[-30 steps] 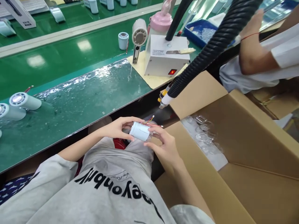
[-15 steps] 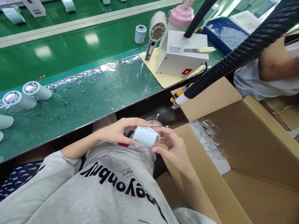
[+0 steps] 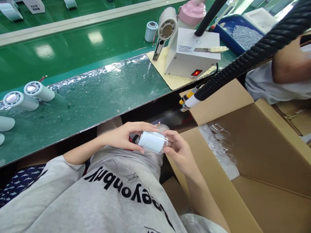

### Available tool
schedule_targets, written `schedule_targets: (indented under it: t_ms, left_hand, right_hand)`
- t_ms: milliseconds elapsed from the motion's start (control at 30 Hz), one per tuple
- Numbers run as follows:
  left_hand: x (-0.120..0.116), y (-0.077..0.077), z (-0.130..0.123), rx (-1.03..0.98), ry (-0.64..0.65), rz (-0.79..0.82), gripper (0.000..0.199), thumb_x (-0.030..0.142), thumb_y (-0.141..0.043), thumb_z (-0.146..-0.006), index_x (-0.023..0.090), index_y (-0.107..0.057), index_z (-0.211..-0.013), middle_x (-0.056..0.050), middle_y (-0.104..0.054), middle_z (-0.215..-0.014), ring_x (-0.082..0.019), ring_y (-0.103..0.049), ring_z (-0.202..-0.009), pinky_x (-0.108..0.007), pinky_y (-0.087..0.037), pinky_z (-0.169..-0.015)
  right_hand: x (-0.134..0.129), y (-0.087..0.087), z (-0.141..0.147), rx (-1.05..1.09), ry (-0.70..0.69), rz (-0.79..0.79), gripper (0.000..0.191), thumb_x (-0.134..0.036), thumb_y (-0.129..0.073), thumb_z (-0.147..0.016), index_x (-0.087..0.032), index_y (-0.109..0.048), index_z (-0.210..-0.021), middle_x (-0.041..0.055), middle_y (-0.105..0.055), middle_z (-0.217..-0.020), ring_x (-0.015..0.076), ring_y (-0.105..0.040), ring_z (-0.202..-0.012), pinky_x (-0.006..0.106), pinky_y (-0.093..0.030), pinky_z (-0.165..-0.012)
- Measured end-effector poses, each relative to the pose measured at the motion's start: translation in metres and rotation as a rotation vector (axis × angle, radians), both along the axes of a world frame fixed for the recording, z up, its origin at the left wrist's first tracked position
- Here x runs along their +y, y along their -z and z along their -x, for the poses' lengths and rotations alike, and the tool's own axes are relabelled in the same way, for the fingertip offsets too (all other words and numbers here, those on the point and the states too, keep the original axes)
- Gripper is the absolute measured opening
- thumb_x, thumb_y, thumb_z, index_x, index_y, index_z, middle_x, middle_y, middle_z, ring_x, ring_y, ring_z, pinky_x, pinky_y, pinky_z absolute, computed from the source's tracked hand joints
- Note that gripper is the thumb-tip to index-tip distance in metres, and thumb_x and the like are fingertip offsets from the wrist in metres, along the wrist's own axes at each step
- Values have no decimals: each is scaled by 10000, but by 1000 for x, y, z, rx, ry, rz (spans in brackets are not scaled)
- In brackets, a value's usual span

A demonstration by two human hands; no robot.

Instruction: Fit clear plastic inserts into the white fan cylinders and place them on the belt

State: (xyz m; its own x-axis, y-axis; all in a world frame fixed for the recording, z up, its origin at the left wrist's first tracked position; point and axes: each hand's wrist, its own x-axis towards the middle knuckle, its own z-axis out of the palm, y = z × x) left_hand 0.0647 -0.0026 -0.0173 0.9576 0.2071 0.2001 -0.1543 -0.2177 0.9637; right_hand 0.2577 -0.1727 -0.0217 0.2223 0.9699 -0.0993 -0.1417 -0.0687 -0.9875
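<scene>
Over my lap I hold a light blue cylindrical fan housing (image 3: 152, 141), tilted on its side. My left hand (image 3: 126, 135) grips its left end between thumb and fingers. At the other end, my right hand (image 3: 179, 152) has thumb and fingertips on a clear plastic part (image 3: 166, 144) around the housing's rim. A thin wire (image 3: 159, 124) with a small plug sticks up behind the housing. My fingers hide part of both ends.
Several similar housings (image 3: 40, 91) lie at the bench's left. A white box with a lit red switch (image 3: 196, 72), handheld fan (image 3: 167, 27) and blue tray (image 3: 224, 37) stand at the back right. A black hose (image 3: 230, 68) hangs over an open carton (image 3: 274, 152) holding clear parts (image 3: 220, 145). A co-worker's arm (image 3: 286, 63) is at right.
My right fingers have drawn closer together on the clear end of the housing. Less wire shows behind it, and the red strand is out of sight. The view has shifted slightly.
</scene>
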Motion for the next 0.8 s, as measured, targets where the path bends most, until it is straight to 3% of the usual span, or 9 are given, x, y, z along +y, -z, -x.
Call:
schedule_targets:
  t_ms: [267, 433, 633, 800]
  left_hand:
    - [-4, -5, -1, 92, -11, 150, 750, 265, -914, -753, 273, -648, -1454, -153, -646, -1492, -319, -633, -1368, -403, -573, -1070]
    - [-2, 12, -15, 168, -90, 398, 871, 210, -935, -700, 263, -600, -1502, -157, -642, -1502, -315, -654, -1344, -444, -521, -1137]
    - [14, 47, -75, 228, -197, 590, 872, 271, -990, -607, 154, -675, -1411, -190, -685, -1425, -326, -676, -1282, -478, -491, -1143]
    - [25, 63, -128, 244, -186, 583, 847, 334, -998, -575, 99, -711, -1336, -177, -748, -1290, -317, -693, -1216, -519, -470, -1151]
  right_hand:
    - [5, 8, 5, 202, -17, 84, 475, -606, -841, -807, -247, -635, -1041, -14, -690, -792, 141, -656, -575, 274, -631, -507]
    - [13, 33, 3, 304, 93, 136, 534, -651, -817, -777, -244, -596, -1045, -11, -717, -786, 160, -681, -532, 273, -598, -456]
    - [36, 74, -11, 435, 377, 94, 549, -690, -780, -740, -247, -561, -980, -29, -700, -716, 131, -615, -456, 221, -499, -379]
    - [51, 97, -29, 431, 500, 42, 501, -722, -651, -823, -241, -566, -929, 1, -700, -701, 122, -584, -473, 210, -463, -384]
